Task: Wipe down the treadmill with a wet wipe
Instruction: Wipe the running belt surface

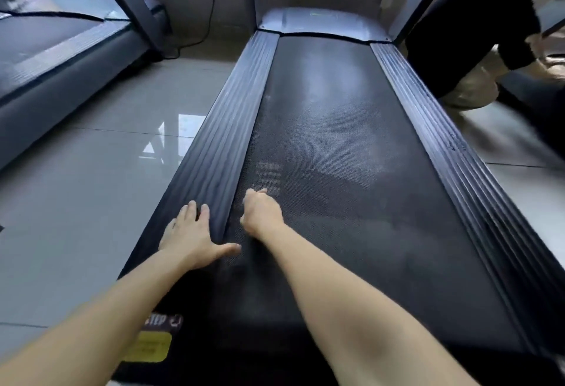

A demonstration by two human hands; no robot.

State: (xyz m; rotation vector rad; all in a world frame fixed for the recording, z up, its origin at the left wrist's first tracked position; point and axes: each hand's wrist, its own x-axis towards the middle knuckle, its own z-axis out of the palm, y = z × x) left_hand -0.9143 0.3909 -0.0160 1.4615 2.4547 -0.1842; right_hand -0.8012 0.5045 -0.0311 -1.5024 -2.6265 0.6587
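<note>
Step in hand is belt wiping, by my read. On the dark grey treadmill [321,23] straight ahead, the black textured running belt [336,141] shows pale dusty patches further up. I'd drive long overlapping strokes along it with flat pressure, working toward those patches. My left hand [191,232] lies flat on the ribbed black left rail [226,116], fingers straight and spread, thumb reaching the belt edge, holding nothing. My right hand [261,212] sits knuckles-up on the belt, fingers curled under. The wet wipe isn't visible, so I can't tell what it grips.
</note>
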